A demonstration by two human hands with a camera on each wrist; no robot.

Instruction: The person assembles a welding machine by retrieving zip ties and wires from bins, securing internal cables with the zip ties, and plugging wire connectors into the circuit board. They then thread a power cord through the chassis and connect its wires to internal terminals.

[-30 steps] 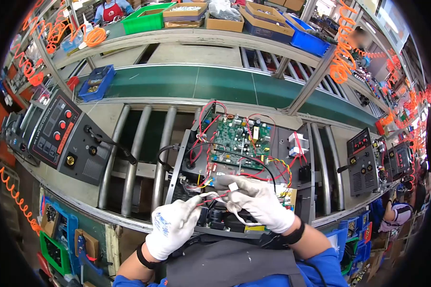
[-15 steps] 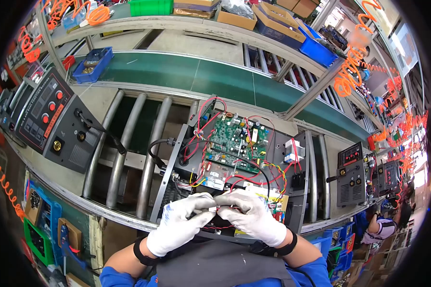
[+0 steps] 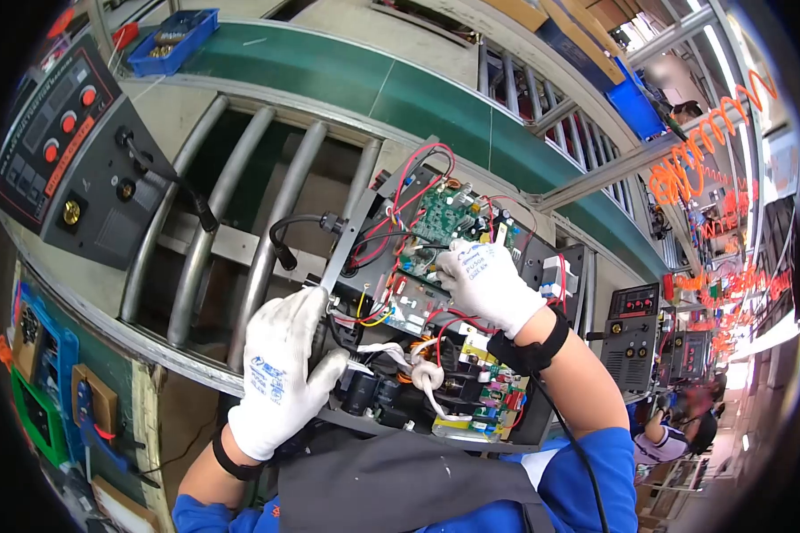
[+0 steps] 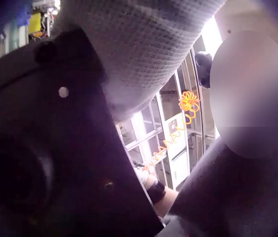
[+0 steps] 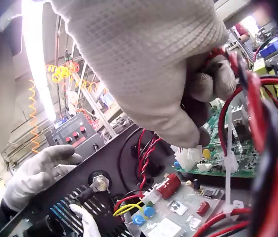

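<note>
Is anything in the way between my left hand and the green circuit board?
Yes. Between your left hand and the green circuit board are the smaller, paler board and the yellow wires. Your right hand also covers part of the green board.

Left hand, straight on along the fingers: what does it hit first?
Left hand would likely meet the chassis side panel first, right off its fingertips. They may already touch it; depth is unclear. The cable plug sits slightly farther up, just outside that panel.
</note>
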